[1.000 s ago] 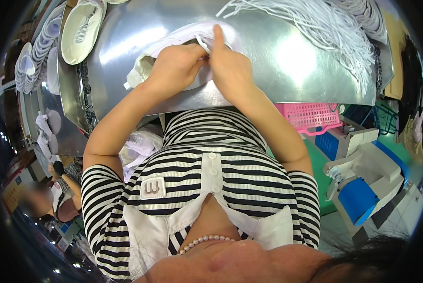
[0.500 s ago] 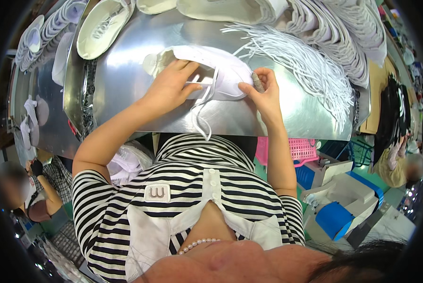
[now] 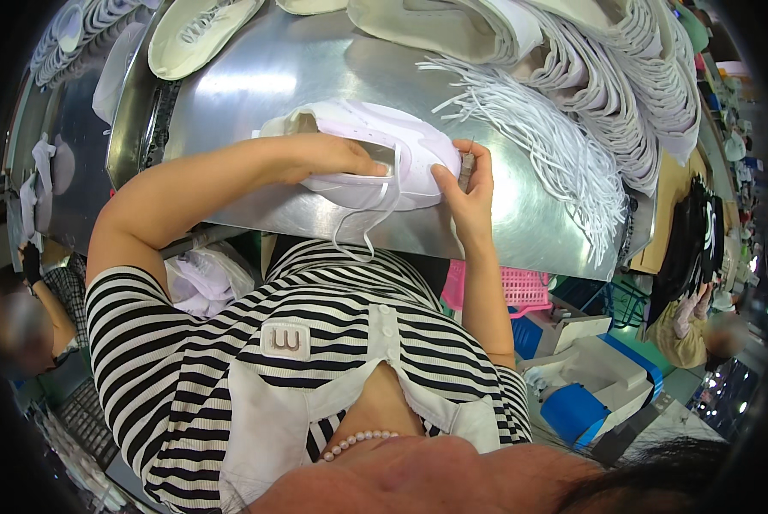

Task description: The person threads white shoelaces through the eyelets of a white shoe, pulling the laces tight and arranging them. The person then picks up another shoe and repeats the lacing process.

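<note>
The left hand (image 3: 345,159) reaches into the opening of a pale shoe upper (image 3: 420,154), which lies between the hands; whether its partly hidden fingers pinch anything, I cannot tell; the right hand (image 3: 468,182) curls around a small grey-brown piece (image 3: 466,170), thumb on the toe; a white lace (image 3: 395,194) dangles bodyward between them; a lace bundle (image 3: 549,146) fans out right of the right hand.

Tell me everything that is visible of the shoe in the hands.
The shoe looks lilac-white, smooth and soft, toe pointing right, its long opening facing up. A white lace hangs from it in a loop. The left hand is at the opening; the right hand holds the toe. Whether it touches the metal table is unclear.
</note>
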Demonstrator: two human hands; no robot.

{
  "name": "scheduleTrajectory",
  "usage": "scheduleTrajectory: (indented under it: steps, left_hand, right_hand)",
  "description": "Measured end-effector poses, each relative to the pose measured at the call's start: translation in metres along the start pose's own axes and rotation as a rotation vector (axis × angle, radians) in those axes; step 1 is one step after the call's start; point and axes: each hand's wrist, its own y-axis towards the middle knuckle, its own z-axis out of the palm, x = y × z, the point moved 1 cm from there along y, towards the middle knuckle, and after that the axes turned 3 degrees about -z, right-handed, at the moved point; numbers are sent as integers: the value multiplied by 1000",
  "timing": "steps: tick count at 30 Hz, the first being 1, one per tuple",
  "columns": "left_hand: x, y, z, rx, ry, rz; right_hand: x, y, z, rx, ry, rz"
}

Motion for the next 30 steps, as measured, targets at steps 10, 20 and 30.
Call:
scheduleTrajectory:
  steps: [10, 20, 30]
  left_hand:
    - [14, 27, 2, -222, -50, 285]
    - [9, 22, -3, -392, 248, 501]
    - [114, -89, -182, -1442, 593, 468]
  right_hand:
    - [-18, -11, 2, -108, 11, 110]
    - [-18, -12, -7, -56, 98, 237]
    - [9, -6, -49, -90, 183, 274]
